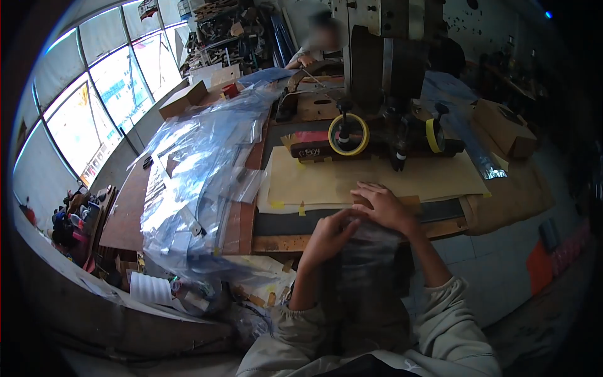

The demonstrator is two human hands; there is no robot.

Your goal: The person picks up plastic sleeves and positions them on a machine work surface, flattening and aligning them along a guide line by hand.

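Table with a dark grey top and brown wooden front edge (289, 227) carries a heap of shiny clear plastic sheets (201, 157) at left. Behind, a dark metal press (367, 69) stands over a broad pale-tan rectangular sheet (377, 182). Crumpled clear plastic film (370, 257) hangs before the table's front edge, its top at both hands. The left hand (328, 235) bends its fingers; the right hand (386, 208) stretches its fingers, slightly spread; I cannot tell whether either pinches the film. One yellow tape ring (367, 135) hangs on the press.

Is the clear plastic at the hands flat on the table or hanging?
Hanging: the blurred plastic drops below the left hand and right hand, past the table's front edge.
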